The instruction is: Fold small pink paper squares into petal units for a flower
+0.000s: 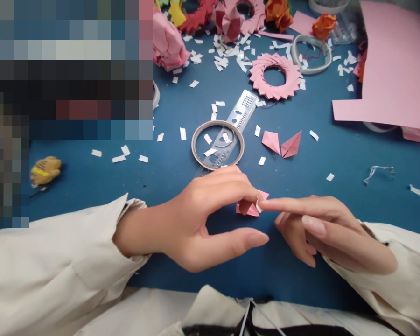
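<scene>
My left hand (203, 224) reaches in from the left, its thumb spread well away from the fingers. Its bent index finger presses on a small folded pink paper piece (247, 209) that lies on the blue tabletop. A small white strip (258, 205) sits at the fingertips there. From the right, my right hand (329, 228) stretches its index finger out to touch this strip, with the thumb apart and the other fingers loosely bent. Both hands are open. Part of the pink piece is hidden beneath the left fingers.
Beyond my hands lie a roll of tape (193, 144), a clear ruler (243, 112) and two folded pink pieces (271, 141). A pink paper ring (257, 77), white scraps (222, 61) and a large pink sheet (395, 70) are farther back. A twisted clear strip (374, 171) lies right.
</scene>
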Motion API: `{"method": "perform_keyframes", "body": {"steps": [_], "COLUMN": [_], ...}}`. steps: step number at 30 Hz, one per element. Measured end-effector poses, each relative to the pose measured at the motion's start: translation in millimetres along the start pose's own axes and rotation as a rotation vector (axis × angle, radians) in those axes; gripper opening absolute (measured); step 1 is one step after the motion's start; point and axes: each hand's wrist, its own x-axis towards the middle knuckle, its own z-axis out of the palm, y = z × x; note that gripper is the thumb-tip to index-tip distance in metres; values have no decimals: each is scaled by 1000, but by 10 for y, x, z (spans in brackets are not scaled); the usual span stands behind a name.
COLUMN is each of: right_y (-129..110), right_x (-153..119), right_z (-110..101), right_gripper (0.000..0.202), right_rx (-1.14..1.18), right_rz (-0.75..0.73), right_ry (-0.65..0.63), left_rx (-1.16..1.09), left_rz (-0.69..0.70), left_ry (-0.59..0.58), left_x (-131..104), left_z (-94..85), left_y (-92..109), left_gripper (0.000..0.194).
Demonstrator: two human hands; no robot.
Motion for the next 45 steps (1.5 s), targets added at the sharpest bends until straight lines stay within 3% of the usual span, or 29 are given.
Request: {"method": "perform_keyframes", "body": {"steps": [13, 15, 20, 26, 36, 45], "right_y": [15, 8, -16, 14, 3, 12], "right_x": [79, 83, 81, 46, 23, 28], "right_z": [-114, -124, -108, -66, -19, -23], "right_gripper": [53, 52, 51, 50, 61, 55], "right_rx": [154, 161, 73, 5, 188, 170], "right_rz": [63, 52, 27, -30, 110, 67], "right_ry": [-119, -132, -107, -19, -19, -10], "left_rx": [745, 751, 559, 647, 773, 850], "left_rz": [348, 325, 97, 112, 174, 77], "left_ry": [97, 101, 182, 209, 220, 323], "left_x": [-22, -26, -21, -28, -41, -24], "left_z": [-1, -6, 28, 29, 39, 38], "left_y": [-132, -119, -79, -89, -103, -104], "left_gripper": [6, 7, 8, 12, 3, 15]}}
